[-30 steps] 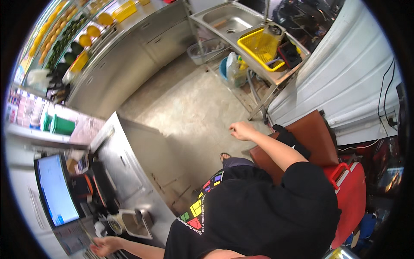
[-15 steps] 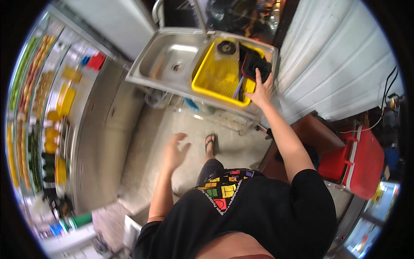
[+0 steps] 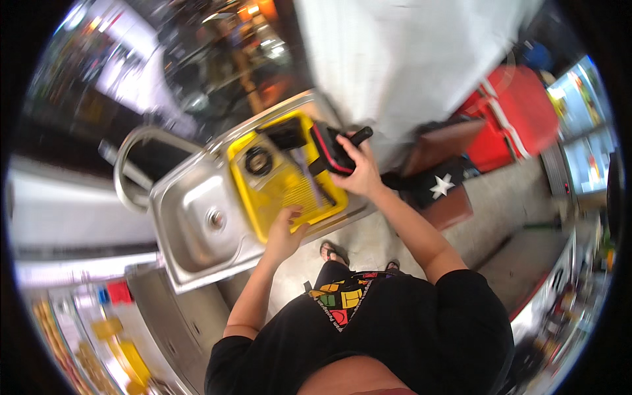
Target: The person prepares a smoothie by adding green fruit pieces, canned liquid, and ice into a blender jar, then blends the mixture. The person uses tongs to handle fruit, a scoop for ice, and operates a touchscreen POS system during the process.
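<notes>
My right hand [image 3: 360,171] is closed on a boxy black object [image 3: 327,146] with a pinkish-red edge and a stubby black handle; its exact kind does not show. I hold it above the right side of a yellow tray [image 3: 245,201] set on the steel sink unit. My left hand [image 3: 285,235] hovers at the tray's near rim, fingers apart and holding nothing; I cannot tell whether it touches. Inside the tray lie a clear container [image 3: 268,181] with a round black fitting [image 3: 259,161], a black item [image 3: 288,133] and a long thin purplish-grey piece [image 3: 315,181].
The steel sink basin [image 3: 197,240] and curved tap [image 3: 125,164] are left of the tray. A white sheet-like wall [image 3: 401,66] rises behind on the right. Further right are a brown seat [image 3: 444,145] and a red cooler-like box [image 3: 517,115]. A steel cabinet [image 3: 171,316] stands lower left.
The view has turned toward the right. My right hand has lifted the black object out of the tray. My left hand has moved from over the floor to the tray's near edge.
</notes>
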The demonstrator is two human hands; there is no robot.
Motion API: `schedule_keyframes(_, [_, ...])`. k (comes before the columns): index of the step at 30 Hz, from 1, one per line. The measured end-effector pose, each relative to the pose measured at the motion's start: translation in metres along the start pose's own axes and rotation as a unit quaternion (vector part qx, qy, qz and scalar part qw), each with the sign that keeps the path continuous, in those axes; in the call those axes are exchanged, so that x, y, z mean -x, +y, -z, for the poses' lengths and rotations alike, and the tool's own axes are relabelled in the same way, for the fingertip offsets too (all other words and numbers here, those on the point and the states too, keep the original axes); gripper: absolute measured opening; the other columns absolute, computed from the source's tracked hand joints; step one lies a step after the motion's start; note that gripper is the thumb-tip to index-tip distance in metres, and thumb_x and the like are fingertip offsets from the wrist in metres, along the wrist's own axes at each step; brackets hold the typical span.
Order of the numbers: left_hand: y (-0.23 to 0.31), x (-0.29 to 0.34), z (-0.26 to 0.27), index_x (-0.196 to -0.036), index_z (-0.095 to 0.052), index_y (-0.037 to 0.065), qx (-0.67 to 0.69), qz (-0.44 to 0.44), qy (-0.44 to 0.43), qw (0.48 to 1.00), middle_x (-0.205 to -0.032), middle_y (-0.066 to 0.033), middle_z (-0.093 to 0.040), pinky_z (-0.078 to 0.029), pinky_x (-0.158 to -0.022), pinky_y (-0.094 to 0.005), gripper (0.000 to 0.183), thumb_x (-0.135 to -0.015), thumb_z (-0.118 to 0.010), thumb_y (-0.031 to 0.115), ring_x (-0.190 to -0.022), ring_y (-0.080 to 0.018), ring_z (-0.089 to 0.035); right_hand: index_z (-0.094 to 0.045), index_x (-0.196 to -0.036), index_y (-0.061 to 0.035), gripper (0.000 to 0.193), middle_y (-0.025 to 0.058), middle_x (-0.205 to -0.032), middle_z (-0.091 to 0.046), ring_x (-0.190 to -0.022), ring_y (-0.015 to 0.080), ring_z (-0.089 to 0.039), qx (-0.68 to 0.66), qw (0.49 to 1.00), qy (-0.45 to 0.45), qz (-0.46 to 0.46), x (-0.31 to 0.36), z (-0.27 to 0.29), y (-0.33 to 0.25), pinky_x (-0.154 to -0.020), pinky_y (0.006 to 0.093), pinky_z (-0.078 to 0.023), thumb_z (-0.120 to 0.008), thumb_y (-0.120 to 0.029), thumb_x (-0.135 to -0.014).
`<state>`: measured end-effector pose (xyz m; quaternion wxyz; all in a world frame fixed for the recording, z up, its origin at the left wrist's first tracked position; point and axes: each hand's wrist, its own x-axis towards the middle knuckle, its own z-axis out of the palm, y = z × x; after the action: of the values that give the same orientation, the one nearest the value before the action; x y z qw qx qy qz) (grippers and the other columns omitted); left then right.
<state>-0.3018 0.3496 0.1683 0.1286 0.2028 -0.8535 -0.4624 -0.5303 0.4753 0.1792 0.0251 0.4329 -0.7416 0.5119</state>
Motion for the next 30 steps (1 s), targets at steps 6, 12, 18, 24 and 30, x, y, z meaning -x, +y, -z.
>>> schedule_keyframes(6, [0.101,-0.057,-0.103,-0.120,-0.046,0.004,0.244,-0.110,-0.003,0.964,-0.111,-0.0097,-0.055,-0.047,-0.079,-0.0272,0.036,-0.086,-0.059,0.001,-0.094,-0.0177,-0.057,-0.050,-0.129,-0.0055,0.073,0.0158,-0.118,-0.051,-0.112,0.0255,-0.049,-0.130,0.969,0.145,-0.155,0.114,0.179,-0.021,-0.098,0.0353,-0.038,-0.080,-0.023,-0.064])
schedule_keyframes(12, [0.226,-0.005,-0.295,-0.119,-0.043,0.003,0.281,-0.178,-0.255,0.908,-0.115,-0.0089,-0.053,-0.044,-0.084,-0.0259,0.034,-0.088,-0.058,0.003,-0.096,-0.0148,-0.054,-0.050,-0.130,-0.0042,0.071,0.0096,-0.110,-0.058,-0.103,0.0166,-0.052,-0.133,0.889,0.398,-0.182,0.334,0.397,-0.078,-0.096,0.0307,-0.037,-0.078,-0.020,-0.067])
schedule_keyframes(18, [0.353,0.115,-0.496,-0.122,-0.041,0.004,0.316,-0.247,-0.494,0.771,-0.114,-0.0085,-0.054,-0.045,-0.087,-0.0276,0.041,-0.085,-0.059,-0.001,-0.098,-0.0166,-0.056,-0.054,-0.126,-0.0029,0.066,0.0081,-0.117,-0.058,-0.110,0.0161,-0.051,0.176,0.736,0.633,-0.164,0.563,0.579,-0.185,-0.099,0.0321,-0.035,-0.079,-0.018,-0.066])
schedule_keyframes(24, [0.473,0.195,-0.646,-0.122,-0.041,0.003,0.256,-0.327,-0.649,0.638,-0.113,-0.0092,-0.055,-0.046,-0.084,-0.0292,0.042,-0.084,-0.059,-0.002,-0.097,-0.0160,-0.057,-0.062,-0.115,-0.0027,0.051,0.0061,-0.100,-0.067,-0.091,0.0142,-0.060,0.493,0.426,0.753,-0.091,0.686,0.723,-0.321,-0.085,0.0282,-0.046,-0.078,-0.019,-0.069])
schedule_keyframes(30, [0.602,0.271,-0.800,-0.120,-0.044,0.003,0.243,-0.373,-0.742,0.502,-0.111,-0.0085,-0.057,-0.046,-0.081,-0.0285,0.040,-0.083,-0.061,0.000,-0.095,-0.0150,-0.058,-0.050,-0.125,0.0046,0.067,0.0158,-0.100,-0.061,-0.089,0.0198,-0.059,0.660,0.299,0.634,-0.270,0.766,0.881,-0.401,-0.076,0.0296,-0.049,-0.078,-0.019,-0.069])
